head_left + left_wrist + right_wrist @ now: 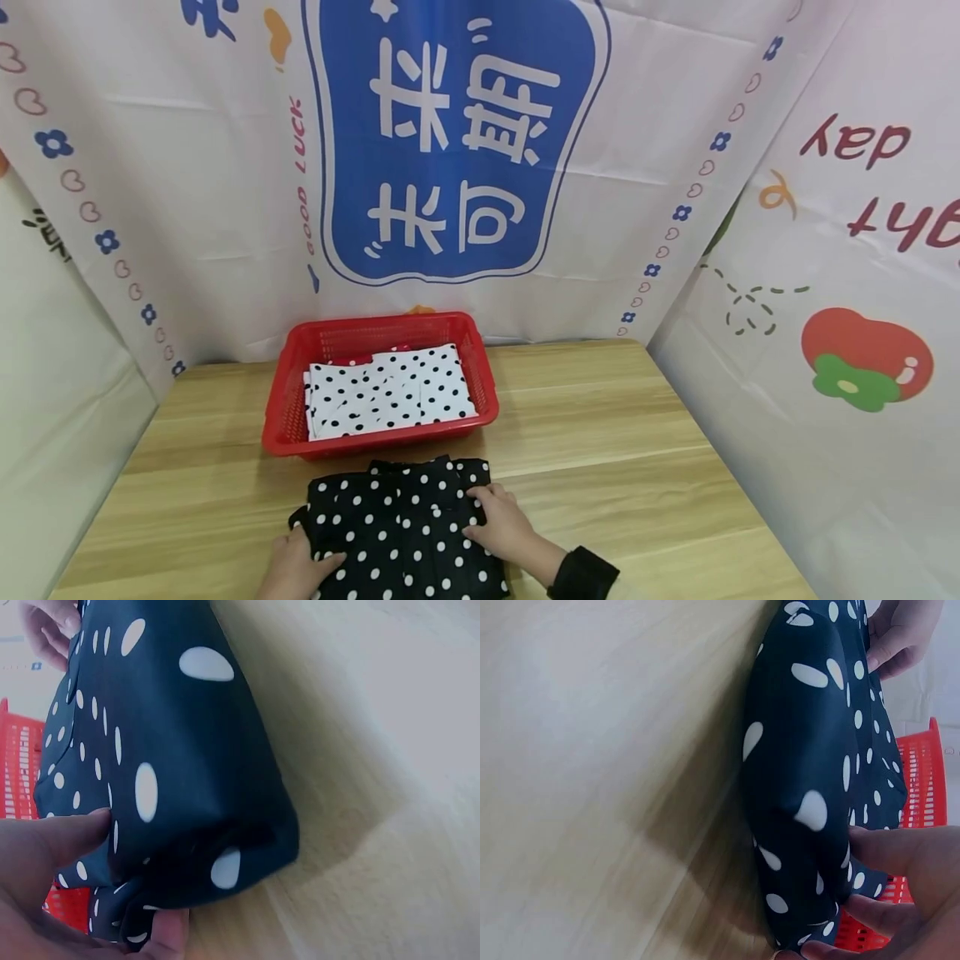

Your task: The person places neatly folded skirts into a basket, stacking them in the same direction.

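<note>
A black garment with white polka dots [401,533] lies folded on the table in front of the red basket. My left hand [292,568] grips its left edge, thumb on top and fingers tucked beneath, as the left wrist view shows. On the opposite side, my right hand [501,525] holds the right edge between thumb and fingers. In the right wrist view the near fold of the dotted cloth [802,765] bulges in a rounded roll.
Behind the garment stands a red plastic basket [272,421]. Inside it lies a folded white cloth with black dots [382,392], with some red fabric at its back edge. The wooden table [600,450] meets printed white curtains [225,275] at the back and sides.
</note>
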Demonstrator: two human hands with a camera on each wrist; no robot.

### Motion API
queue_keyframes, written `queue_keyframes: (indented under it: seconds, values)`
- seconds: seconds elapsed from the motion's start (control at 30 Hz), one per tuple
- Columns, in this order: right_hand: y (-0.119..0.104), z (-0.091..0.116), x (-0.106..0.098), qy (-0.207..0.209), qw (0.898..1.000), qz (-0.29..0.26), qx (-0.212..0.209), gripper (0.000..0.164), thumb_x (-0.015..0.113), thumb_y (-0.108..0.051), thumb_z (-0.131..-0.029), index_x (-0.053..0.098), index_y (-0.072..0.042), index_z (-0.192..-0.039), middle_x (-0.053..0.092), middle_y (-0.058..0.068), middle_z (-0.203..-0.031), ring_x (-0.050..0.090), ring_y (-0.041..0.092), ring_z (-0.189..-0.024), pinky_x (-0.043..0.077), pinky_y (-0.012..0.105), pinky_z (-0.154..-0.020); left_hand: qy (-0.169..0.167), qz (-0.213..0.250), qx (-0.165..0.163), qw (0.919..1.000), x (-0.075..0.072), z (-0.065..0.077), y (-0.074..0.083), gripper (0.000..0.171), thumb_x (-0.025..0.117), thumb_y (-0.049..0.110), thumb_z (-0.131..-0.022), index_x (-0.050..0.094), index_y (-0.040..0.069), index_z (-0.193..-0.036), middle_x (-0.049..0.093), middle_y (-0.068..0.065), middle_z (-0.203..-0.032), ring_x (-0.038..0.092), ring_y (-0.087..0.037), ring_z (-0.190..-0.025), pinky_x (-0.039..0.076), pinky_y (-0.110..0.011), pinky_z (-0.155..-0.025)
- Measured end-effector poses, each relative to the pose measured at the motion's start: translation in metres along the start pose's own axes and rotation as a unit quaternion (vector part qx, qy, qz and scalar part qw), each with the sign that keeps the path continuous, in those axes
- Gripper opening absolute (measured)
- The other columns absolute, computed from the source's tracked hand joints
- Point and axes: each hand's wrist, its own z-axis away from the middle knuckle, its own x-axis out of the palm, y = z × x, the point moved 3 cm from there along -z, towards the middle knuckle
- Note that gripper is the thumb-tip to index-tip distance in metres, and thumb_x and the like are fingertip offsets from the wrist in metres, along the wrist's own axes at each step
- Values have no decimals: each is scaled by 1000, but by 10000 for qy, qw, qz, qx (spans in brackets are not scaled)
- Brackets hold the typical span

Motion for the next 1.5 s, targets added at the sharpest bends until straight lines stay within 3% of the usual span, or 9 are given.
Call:
queue_keyframes:
  seconds: [0.13, 0.4, 0.9, 1.23, 1.5]
  values:
    - [7, 2, -3, 139, 9999, -52, 77, 46, 77, -16, -81, 60, -3, -122, 49, 22, -125, 49, 37, -111, 47, 55, -90, -117, 14, 103, 9999, 4, 1, 5, 82, 76, 19, -83, 26, -32, -123, 39, -43, -108, 48, -50, -101, 43, -59, -95]
    - [22, 5, -15, 295, 9992, -244, 138, 46, 76, -12, -82, 59, 2, -122, 49, 25, -123, 49, 42, -111, 46, 58, -91, -248, 616, 911, 9936, 16, -1, 19, 75, 78, 8, -79, 33, -23, -130, 49, -39, -119, 51, -50, -109, 41, -61, -95]
    - [33, 4, -32, 426, 9930, -913, 616, 55, 74, -7, -83, 48, 16, -125, 53, 32, -119, 52, 47, -112, 45, 58, -93, -407, 868, 928, 9911, 26, -2, 29, 73, 78, 2, -77, 34, -22, -129, 51, -37, -117, 54, -47, -106, 41, -62, -94]
    - [36, 0, -33, 463, 9651, -2133, 1448, 52, 68, -3, -85, 42, 17, -125, 58, 28, -110, 60, 38, -102, 51, 50, -88, -536, 940, 906, 9900, 25, 0, 32, 70, 76, 1, -79, 32, -24, -128, 50, -38, -116, 53, -48, -106, 42, -61, -94]
    - [37, -2, -27, 527, 9617, -2346, 1317, 42, 66, 3, -85, 51, 17, -122, 65, 19, -101, 63, 30, -94, 53, 45, -84, -730, 1379, 1081, 9818, 24, 1, 31, 64, 72, -4, -80, 35, -22, -129, 52, -36, -120, 53, -48, -111, 42, -60, -94]
